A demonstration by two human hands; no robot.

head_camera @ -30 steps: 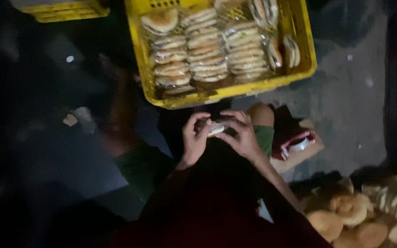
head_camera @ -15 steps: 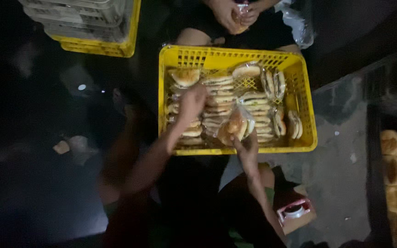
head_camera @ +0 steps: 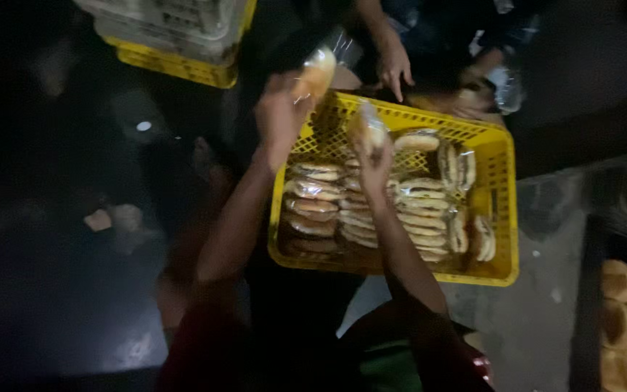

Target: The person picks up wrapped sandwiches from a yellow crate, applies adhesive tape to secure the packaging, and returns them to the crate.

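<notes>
Wrapped bun (head_camera: 316,72) in left hand (head_camera: 279,116), above yellow crate (head_camera: 501,218).

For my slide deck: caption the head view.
Left hand and right hand each hold a wrapped bun above a yellow crate of wrapped buns.

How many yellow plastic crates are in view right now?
2: one yellow plastic crate of wrapped buns under both hands, another yellow plastic crate at top left beneath a pale crate. Darkness may hide more.
</notes>
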